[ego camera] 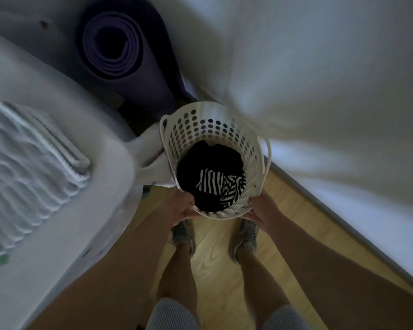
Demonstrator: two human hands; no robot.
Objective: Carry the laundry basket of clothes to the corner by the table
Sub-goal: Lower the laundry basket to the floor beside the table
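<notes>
A white perforated laundry basket (250, 148) sits in the middle of the view, in front of my feet. Inside lie dark clothes (208, 160) and a black-and-white striped garment (221, 185). My left hand (180, 204) grips the near rim on the left side. My right hand (262, 207) grips the near rim on the right side. The basket is wedged between a white table (65, 210) on the left and a white wall (320, 79) on the right. Whether its bottom touches the floor is hidden.
A rolled purple yoga mat (119, 48) stands in the corner behind the basket. Folded white cloth (34, 158) lies on the table. A table leg (150, 158) touches the basket's left side. Wooden floor (215, 253) and my two shoes lie below; a baseboard runs along the right wall.
</notes>
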